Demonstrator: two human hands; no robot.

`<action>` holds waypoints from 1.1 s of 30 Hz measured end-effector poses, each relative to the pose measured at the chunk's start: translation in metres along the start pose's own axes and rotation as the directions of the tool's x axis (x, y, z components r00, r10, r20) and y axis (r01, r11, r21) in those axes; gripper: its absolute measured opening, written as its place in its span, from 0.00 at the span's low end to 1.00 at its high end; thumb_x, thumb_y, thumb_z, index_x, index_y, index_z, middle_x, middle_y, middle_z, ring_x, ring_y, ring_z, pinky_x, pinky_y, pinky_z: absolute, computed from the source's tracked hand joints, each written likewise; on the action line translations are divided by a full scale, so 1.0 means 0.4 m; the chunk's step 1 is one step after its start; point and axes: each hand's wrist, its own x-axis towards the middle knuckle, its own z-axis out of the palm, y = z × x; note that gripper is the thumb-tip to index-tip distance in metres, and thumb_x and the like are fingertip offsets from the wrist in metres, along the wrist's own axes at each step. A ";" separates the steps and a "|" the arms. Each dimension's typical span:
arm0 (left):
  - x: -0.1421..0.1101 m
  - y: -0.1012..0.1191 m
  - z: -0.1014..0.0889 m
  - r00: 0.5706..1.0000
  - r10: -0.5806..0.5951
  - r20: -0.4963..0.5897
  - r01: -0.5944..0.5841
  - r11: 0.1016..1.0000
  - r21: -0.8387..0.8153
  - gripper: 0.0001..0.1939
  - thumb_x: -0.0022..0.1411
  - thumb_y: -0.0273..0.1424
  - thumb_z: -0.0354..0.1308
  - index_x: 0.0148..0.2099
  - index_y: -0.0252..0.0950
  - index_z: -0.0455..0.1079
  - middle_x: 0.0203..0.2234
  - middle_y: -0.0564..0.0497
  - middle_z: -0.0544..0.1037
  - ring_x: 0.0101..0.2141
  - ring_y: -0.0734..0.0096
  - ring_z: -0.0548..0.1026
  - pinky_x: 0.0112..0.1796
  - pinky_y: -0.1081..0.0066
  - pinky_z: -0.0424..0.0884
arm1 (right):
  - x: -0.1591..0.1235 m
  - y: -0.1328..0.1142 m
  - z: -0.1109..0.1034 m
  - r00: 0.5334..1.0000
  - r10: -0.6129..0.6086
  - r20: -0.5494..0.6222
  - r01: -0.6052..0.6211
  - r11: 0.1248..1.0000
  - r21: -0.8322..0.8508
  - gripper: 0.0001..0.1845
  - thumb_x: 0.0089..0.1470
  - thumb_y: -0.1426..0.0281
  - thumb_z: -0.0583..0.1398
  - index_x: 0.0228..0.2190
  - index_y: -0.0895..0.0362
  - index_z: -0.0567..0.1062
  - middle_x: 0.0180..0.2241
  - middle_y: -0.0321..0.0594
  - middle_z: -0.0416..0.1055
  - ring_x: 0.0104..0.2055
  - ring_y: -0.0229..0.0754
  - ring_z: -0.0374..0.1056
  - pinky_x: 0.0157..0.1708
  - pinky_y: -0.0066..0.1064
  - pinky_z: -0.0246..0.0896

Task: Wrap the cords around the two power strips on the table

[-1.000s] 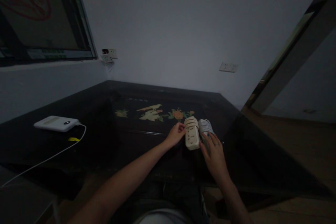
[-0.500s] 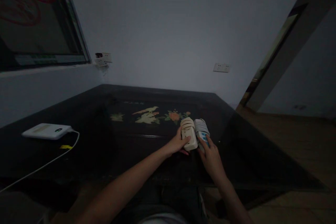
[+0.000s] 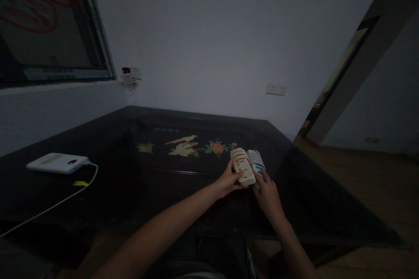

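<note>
Two power strips lie side by side over the dark table, right of its flower picture, each with its cord wound round the far end. My left hand [image 3: 231, 179] grips the cream power strip [image 3: 244, 171] along its left side, thumb on top. On the right, my right hand [image 3: 266, 192] is closed on the white power strip with blue sockets [image 3: 258, 168], fingers across its near part. The two strips touch or nearly touch. My right hand's fingers cover the near end of the blue-socket one.
A white power bank [image 3: 57, 163] with a white cable [image 3: 52, 210] lies at the table's left, near a yellow scrap [image 3: 80, 183]. Wall sockets [image 3: 276, 89] sit above the table [image 3: 147, 192]. A window [image 3: 59, 22] is at upper left.
Both hands have shifted slightly to the right with the two power strips. The cream strip is tilted a little more. The camera view has moved slightly.
</note>
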 end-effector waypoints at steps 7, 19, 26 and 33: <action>0.053 -0.027 0.026 0.999 -0.001 -0.038 -0.002 0.997 -0.081 0.46 0.56 0.24 0.62 0.67 0.51 0.38 0.58 0.39 0.62 0.38 0.62 0.77 0.33 0.63 0.76 | 0.041 0.048 0.008 0.999 0.010 0.035 -0.009 1.000 -0.026 0.24 0.56 0.71 0.52 0.55 0.56 0.68 0.59 0.53 0.58 0.53 0.55 0.64 0.48 0.42 0.61; 0.033 0.019 -0.023 0.999 -0.002 -0.041 -0.006 0.984 -0.180 0.47 0.54 0.26 0.65 0.66 0.54 0.42 0.56 0.42 0.66 0.36 0.65 0.77 0.35 0.63 0.75 | 0.058 0.039 -0.011 0.979 0.013 -0.204 0.054 0.946 0.321 0.22 0.56 0.60 0.54 0.49 0.57 0.73 0.54 0.53 0.65 0.61 0.58 0.53 0.56 0.55 0.51; -0.061 0.134 -0.108 0.967 0.128 0.221 -0.096 0.984 -0.151 0.47 0.53 0.31 0.66 0.66 0.60 0.42 0.48 0.48 0.72 0.31 0.71 0.76 0.31 0.70 0.72 | 0.160 -0.171 -0.059 0.964 0.204 0.168 -0.202 0.157 0.967 0.28 0.51 0.51 0.58 0.50 0.51 0.69 0.47 0.43 0.72 0.41 0.45 0.71 0.42 0.40 0.68; -0.103 0.189 -0.143 0.968 0.138 0.212 -0.168 0.977 0.128 0.48 0.51 0.40 0.66 0.67 0.57 0.42 0.50 0.46 0.72 0.36 0.67 0.75 0.34 0.70 0.71 | 0.243 -0.296 -0.014 0.977 0.131 0.169 -0.143 -0.187 0.972 0.31 0.48 0.52 0.60 0.50 0.55 0.68 0.47 0.45 0.73 0.45 0.48 0.72 0.43 0.39 0.68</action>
